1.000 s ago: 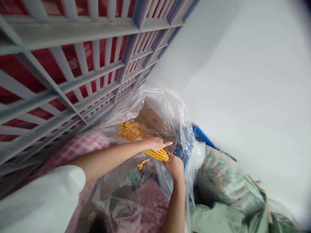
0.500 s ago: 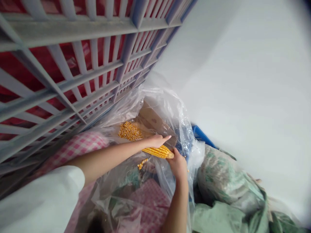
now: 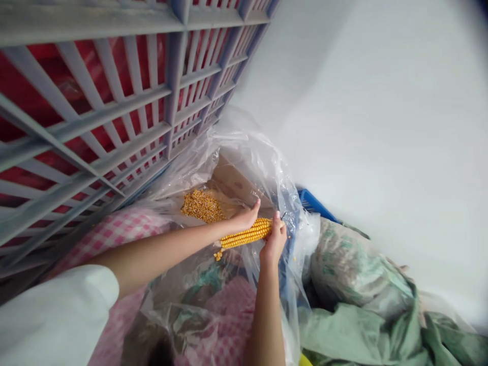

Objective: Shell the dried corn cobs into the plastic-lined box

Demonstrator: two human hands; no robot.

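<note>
A yellow ear of corn (image 3: 246, 234) is held slantwise over a clear plastic bag. My right hand (image 3: 273, 239) is closed around its right end, thumb along the top. Against the ear's upper side presses my left hand (image 3: 245, 219), thumb raised and its other fingers mostly hidden, seemingly gripping the ear. A heap of loose corn kernels (image 3: 203, 206) lies inside the plastic bag (image 3: 263, 147), beyond my left forearm. A few kernels (image 3: 218, 255) are clustered just below the ear's left end.
A tall grey plastic crate (image 3: 177, 76) with red contents stands on the left. Brown cardboard (image 3: 232, 178) lies within the bag. A blue basket (image 3: 318, 206) and a dirty woven sack (image 3: 343, 259) sit by the white wall (image 3: 381, 127). Pink checked cloth (image 3: 125, 226) and green cloth (image 3: 346, 333) lie nearby.
The ear has tilted so that its right end is higher. My right hand has risen and its thumb now lies on top. My left hand's extended finger no longer points right; its thumb stands up.
</note>
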